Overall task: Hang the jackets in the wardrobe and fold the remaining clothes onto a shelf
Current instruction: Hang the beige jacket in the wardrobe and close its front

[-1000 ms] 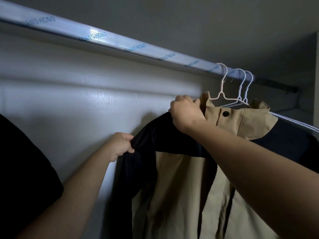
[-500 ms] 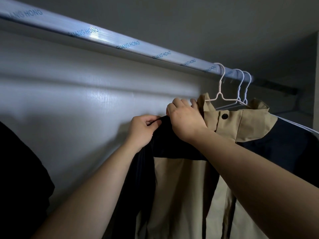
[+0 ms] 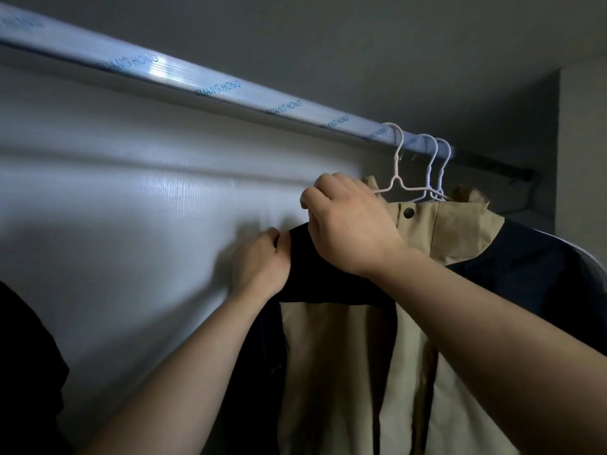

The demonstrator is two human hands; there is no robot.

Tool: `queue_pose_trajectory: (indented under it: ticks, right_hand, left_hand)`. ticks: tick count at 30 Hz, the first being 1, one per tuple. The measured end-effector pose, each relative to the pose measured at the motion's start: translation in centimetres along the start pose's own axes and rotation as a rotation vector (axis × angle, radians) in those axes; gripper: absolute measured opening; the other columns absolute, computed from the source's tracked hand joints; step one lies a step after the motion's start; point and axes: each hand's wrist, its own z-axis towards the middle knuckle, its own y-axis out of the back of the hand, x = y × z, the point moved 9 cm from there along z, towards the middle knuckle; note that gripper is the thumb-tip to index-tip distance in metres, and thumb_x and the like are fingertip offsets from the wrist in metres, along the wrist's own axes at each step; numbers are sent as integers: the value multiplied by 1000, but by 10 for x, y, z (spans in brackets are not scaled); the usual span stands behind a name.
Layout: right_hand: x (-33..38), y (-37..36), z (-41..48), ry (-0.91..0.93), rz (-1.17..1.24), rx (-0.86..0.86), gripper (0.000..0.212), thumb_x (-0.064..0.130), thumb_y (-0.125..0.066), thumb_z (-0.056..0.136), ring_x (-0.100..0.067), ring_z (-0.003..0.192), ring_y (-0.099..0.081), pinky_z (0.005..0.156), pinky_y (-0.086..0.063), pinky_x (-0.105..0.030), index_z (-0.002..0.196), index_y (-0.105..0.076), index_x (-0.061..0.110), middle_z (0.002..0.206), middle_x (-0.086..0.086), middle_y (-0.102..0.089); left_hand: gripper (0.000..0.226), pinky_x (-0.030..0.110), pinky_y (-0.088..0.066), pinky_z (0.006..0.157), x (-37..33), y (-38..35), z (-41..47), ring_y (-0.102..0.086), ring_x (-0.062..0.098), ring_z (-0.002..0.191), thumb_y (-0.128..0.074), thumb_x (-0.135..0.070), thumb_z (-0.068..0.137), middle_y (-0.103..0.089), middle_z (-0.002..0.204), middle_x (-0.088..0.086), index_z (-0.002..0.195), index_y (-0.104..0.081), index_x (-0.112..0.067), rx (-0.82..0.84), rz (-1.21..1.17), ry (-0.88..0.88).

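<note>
Jacket (image 3: 345, 372) hangs from a hanger (image 3: 396, 169) on the rail (image 3: 230, 88); right hand (image 3: 351, 231) grips its collar, left hand (image 3: 259, 264), at eight o'clock, pinches the shoulder; folding presumably remains.

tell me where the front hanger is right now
Head view, upper right of centre: the front hanger hooks over the rail, just left of two other hangers, above the jacket, with the right hand just lower left.
</note>
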Motion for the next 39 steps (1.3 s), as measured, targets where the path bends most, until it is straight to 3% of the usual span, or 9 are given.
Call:
queue_pose_trajectory:
  ticks: [3, 5, 9, 14, 19, 22, 26, 35, 39]
  right_hand:
    - [-34, 58, -26, -98, -116, -312, 14, 17, -61, 81, -35, 84, -53, 71, -38, -44, 92, -63, 9, 91, -12, -58]
    - [-86, 74, -40, -370, -160, -290, 21, 24, -60, 84, -37, 93, -52, 75, -40, -45, 101, -61, 11, 100, -14, -57]
    - [-191, 67, -57, -860, -127, 144, 31, 43, -57, 86, -32, 82, -61, 66, -47, -39, 99, -57, 15, 93, -8, -62]
    - [-215, 17, -88, -1122, 108, 893, 39, 45, -63, 93, -22, 43, -63, 44, -51, -26, 91, -64, 6, 74, -11, -69]
    - [-210, -6, -78, -1126, 179, 997, 22, 21, -52, 98, -16, 41, -60, 43, -49, -20, 91, -63, 4, 56, -7, -65]
    - [-218, -6, -70, -1153, 171, 940, 22, 19, -48, 100, -16, 34, -49, 38, -45, -19, 101, -59, 0, 59, -10, -58]
    - [-242, 3, -77, -1191, 134, 854, 23, 16, -44, 98, -16, 28, -45, 34, -37, -18, 86, -57, 1, 41, -6, -52]
    - [-244, -3, -82, -1191, 222, 926, 21, 28, -65, 90, -17, 40, -61, 42, -44, -17, 82, -66, 9, 60, -4, -67]
    - [-252, 4, -81, -1201, 240, 881, 25, 30, -66, 93, -14, 43, -58, 41, -42, -17, 80, -66, 9, 58, -3, -63]
  left_hand:
    - [45, 34, -39, 68, -44, 12, 3, -63, 36, 86, -28, -42, 95, -70, 90, 11, 85, -63, -16, -65, -37, -138]
    - [62, 38, -46, 78, -76, 9, 10, -61, 30, 87, -21, -56, 95, -70, 91, 8, 86, -67, -16, 69, -264, -132]
    - [78, 35, -47, 86, -123, 5, 41, -61, 21, 95, -34, -83, 79, -70, 105, 1, 101, -77, -21, 321, -478, 100]
    - [20, 18, -38, 46, -166, 0, 51, -51, 20, 58, -67, -33, 71, -54, 68, 3, 64, -61, -15, 644, -306, 67]
    - [7, 30, -51, 38, -174, -11, 50, -53, 24, 69, -55, -10, 84, -53, 82, 10, 77, -58, -11, 831, -154, 99]
    - [20, 44, -58, 58, -157, -14, 54, -60, 22, 70, -47, -13, 87, -63, 85, 6, 90, -67, -14, 918, -200, 214]
    - [31, 30, -53, 38, -126, -19, 60, -57, 17, 63, -36, -3, 101, -60, 79, 8, 94, -65, -6, 898, -158, 260]
    - [31, 22, -51, 39, -137, -34, 52, -62, 18, 41, -56, -13, 95, -63, 52, 5, 64, -60, -10, 1011, -319, 333]
    - [21, 21, -51, 48, -139, -30, 70, -64, 16, 51, -62, 2, 91, -68, 57, 2, 79, -72, -11, 901, -363, 189]
